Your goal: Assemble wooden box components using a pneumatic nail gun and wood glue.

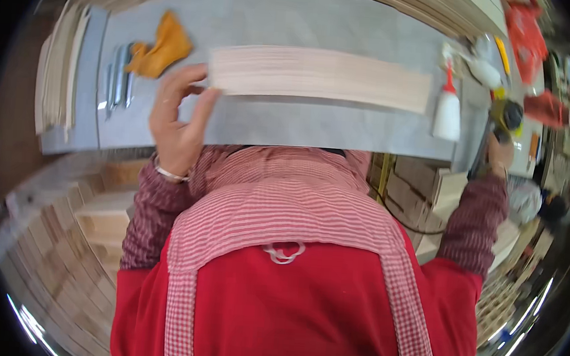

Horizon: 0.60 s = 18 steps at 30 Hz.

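A long pale wooden board (325,78), slightly blurred, lies across the grey worktop in front of me. At its left end, my left hand (180,121) grips the board's edge and corner between thumb and fingers. Far to the right, by the worktop's edge, my right hand (500,153) is closed around the dark handle of a yellow-and-black tool (509,115); its exact kind is not clear. Left of that hand, a white squeeze bottle (447,116) with a red nozzle stands on the worktop.
An orange cloth (165,45) lies beyond my left hand, beside several metal rods (120,77). Wooden strips (64,73) stack at the far left. A white bottle (485,73) and a red plastic bag (526,43) are at the back right. Wooden pieces (101,208) sit below the worktop.
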Available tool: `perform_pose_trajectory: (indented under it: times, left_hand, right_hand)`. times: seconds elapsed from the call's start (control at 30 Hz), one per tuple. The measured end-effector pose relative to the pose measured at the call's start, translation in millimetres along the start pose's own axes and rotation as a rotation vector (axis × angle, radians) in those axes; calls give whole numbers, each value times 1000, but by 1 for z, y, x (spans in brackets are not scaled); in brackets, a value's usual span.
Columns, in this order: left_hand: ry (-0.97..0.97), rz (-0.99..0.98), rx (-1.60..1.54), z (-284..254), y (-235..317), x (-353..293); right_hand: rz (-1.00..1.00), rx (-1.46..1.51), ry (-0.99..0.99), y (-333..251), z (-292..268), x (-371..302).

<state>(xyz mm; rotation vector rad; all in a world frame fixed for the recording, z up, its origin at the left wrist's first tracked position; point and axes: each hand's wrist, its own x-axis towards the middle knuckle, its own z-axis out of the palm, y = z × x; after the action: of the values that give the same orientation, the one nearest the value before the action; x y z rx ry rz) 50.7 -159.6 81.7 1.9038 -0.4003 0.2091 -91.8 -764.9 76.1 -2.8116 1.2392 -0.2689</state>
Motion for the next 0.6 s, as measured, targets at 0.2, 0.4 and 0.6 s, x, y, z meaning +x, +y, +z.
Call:
perform_pose_trajectory:
  times: [0.2, 0.4, 0.6]
  left_hand:
    - [-65, -161, -61, 16, 3, 17]
    - [-38, -172, -71, 17, 4, 44]
    - [10, -260, -16, 24, 2, 66]
  right_hand:
    - [286, -240, -80, -11, -7, -3]
    - [337, -115, -105, 5, 7, -5]
    - [290, -18, -76, -10, 10, -12]
